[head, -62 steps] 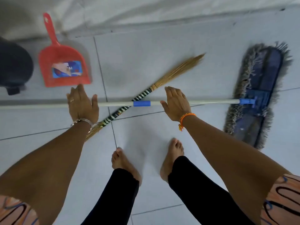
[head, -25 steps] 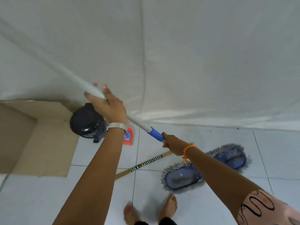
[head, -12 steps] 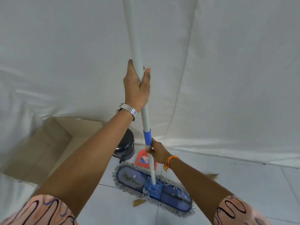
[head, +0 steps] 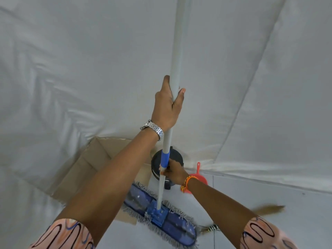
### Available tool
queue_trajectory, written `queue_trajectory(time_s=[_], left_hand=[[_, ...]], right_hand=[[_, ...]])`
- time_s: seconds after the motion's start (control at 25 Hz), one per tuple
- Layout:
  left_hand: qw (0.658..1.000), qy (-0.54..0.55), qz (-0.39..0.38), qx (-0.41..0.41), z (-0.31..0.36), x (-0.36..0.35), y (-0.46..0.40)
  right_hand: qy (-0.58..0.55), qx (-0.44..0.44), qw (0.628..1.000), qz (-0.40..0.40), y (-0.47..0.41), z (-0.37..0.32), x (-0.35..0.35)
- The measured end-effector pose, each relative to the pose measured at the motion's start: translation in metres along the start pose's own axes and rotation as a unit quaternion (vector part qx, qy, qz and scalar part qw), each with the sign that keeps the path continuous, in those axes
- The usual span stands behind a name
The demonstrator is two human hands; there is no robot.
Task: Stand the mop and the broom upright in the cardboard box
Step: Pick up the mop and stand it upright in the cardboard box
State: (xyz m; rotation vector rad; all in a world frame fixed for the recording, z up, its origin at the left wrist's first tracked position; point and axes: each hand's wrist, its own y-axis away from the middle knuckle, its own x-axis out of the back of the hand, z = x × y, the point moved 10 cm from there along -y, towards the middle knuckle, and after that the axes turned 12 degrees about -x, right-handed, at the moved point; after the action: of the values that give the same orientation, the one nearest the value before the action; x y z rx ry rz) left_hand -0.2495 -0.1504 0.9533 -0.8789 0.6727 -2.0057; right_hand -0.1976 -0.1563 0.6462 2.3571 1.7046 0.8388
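Observation:
The mop (head: pixel 175 51) stands nearly upright, its long white pole running out of the top of the view. My left hand (head: pixel 168 105) grips the pole high up. My right hand (head: pixel 172 170) grips it lower, just under the blue collar. The blue fringed mop head (head: pixel 172 229) hangs low, partly over the near flap of the open cardboard box (head: pixel 84 168), which lies at the left against the white sheet. The broom (head: pixel 267 210) lies on the floor at the right; only its straw end and a striped bit of handle show past my right arm.
A black round bin (head: pixel 177 157) stands just right of the box, behind the pole. A red dustpan (head: pixel 198 177) lies beside it on the tiled floor (head: pixel 269 193). A white sheet (head: pixel 89 69) covers the wall behind everything.
I picked the mop off the floor with both hands and raised it to upright. In the last half second its head has shifted left, over the box's near flap.

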Motion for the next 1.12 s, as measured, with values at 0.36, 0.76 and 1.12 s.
queue_trajectory(time_s=[0.36,0.76,1.12], left_hand=[[0.998,-0.057,0.008,0.021,-0.135,0.112,-0.023],[0.996,-0.048,0.034,0.071,-0.304,0.229,-0.055],[0.994,0.031,-0.076,0.070,-0.441,0.258,-0.051]], right_hand=[[0.029,-0.007,0.999,-0.032,-0.124,-0.069,-0.105],[0.098,-0.023,0.995,-0.011,-0.281,-0.172,-0.177],[0.079,-0.092,0.993,-0.013,-0.413,-0.179,-0.221]])
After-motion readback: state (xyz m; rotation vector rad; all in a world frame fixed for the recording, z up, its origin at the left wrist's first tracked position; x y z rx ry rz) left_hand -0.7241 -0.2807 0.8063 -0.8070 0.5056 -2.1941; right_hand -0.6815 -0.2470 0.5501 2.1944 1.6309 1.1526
